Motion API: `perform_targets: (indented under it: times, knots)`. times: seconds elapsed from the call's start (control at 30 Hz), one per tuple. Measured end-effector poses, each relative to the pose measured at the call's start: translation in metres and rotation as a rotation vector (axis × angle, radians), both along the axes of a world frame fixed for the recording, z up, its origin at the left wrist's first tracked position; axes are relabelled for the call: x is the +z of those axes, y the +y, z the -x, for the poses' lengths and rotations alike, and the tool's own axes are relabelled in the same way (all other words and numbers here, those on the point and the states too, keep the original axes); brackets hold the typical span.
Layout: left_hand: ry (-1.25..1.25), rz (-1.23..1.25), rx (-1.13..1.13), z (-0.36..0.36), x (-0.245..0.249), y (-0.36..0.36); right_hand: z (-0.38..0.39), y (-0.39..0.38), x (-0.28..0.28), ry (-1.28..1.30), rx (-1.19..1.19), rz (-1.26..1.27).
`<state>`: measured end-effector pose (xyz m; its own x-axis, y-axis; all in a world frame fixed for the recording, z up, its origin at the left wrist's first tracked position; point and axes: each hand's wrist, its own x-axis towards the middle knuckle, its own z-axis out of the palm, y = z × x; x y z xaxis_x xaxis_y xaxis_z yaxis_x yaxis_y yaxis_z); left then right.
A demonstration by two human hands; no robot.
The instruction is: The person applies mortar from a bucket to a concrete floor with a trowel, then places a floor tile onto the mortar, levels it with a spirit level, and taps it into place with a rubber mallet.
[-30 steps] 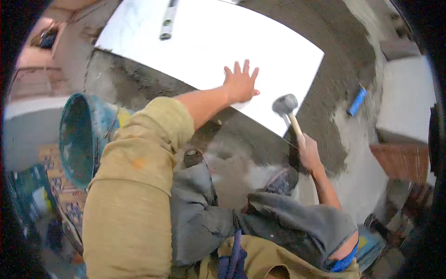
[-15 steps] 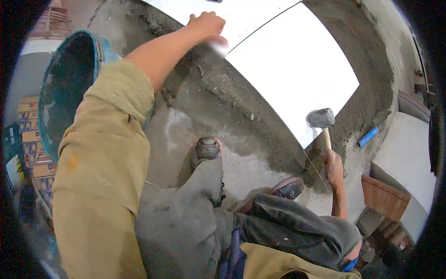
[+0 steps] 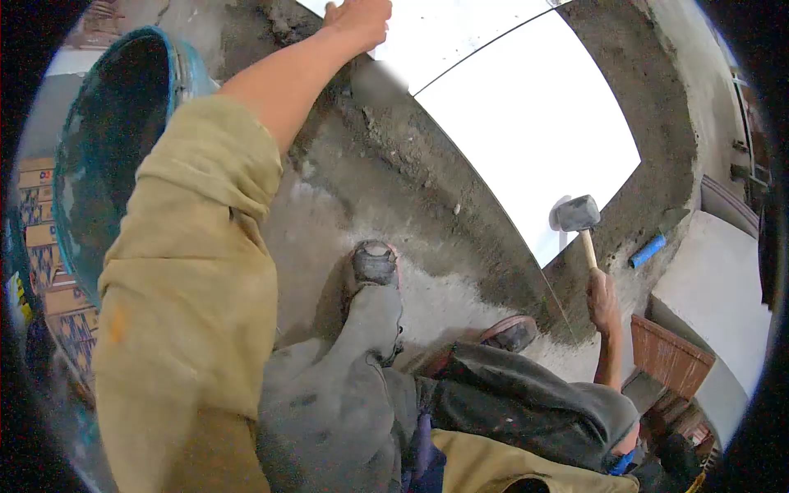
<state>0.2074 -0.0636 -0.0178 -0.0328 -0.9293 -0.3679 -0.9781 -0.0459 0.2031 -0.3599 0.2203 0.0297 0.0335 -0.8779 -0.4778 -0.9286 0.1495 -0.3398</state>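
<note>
In my right hand (image 3: pixel 602 300) is the wooden handle of a rubber mallet, with the fingers wrapped round it. The grey mallet head (image 3: pixel 579 213) is over the near right corner of a large white tile (image 3: pixel 526 131); whether it touches is hard to tell. My left hand (image 3: pixel 360 23) is stretched out at the top of the view, over the near edge of a second white tile (image 3: pixel 444 33). Its fingers look apart, though the frame's edge cuts some off, and I see nothing held.
Wet grey mortar (image 3: pixel 682 123) surrounds the tiles, and a string line runs from the tile's corner. A blue cylinder (image 3: pixel 648 251) lies at right, near a brown board (image 3: pixel 670 357). A large teal bucket (image 3: pixel 185 66) stands at left beside printed cartons (image 3: pixel 62 300).
My left hand has moved forward along the tile, toward the top of the view. The right hand still holds the mallet by the tile's corner. The view has shifted slightly.
</note>
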Motion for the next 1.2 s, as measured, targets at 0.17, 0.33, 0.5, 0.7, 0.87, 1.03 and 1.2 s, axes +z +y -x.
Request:
perform_targets:
  times: [0.17, 0.33, 0.5, 0.7, 0.87, 1.03, 1.2]
  knots:
    - [-0.188, 0.007, 0.082, 0.034, -0.009, 0.031, -0.015, -0.027, 0.026, -0.059, -0.083, -0.114]
    - [0.034, 0.211, -0.043, 0.079, -0.030, 0.042, 0.012, -0.072, 0.033, 0.065, 0.447, 0.016]
    - [0.444, 0.118, -0.092, 0.122, 0.013, 0.030, 0.004, -0.094, 0.051, 0.185, 0.718, 0.223]
    - [-0.087, 0.055, 0.081, 0.074, 0.007, -0.003, -0.023, -0.117, 0.065, 0.352, 0.665, -0.048]
    - [-0.227, -0.093, 0.118, 0.025, 0.001, 0.009, -0.074, -0.149, 0.089, 0.339, 0.594, -0.090]
    - [-0.220, -0.121, 0.166, 0.021, -0.008, -0.001, -0.213, -0.185, 0.076, -0.424, -0.053, -0.268]
    - [-0.216, -0.154, 0.139, 0.019, 0.002, 0.001, -0.290, -0.220, -0.031, -0.522, -0.016, 0.141]
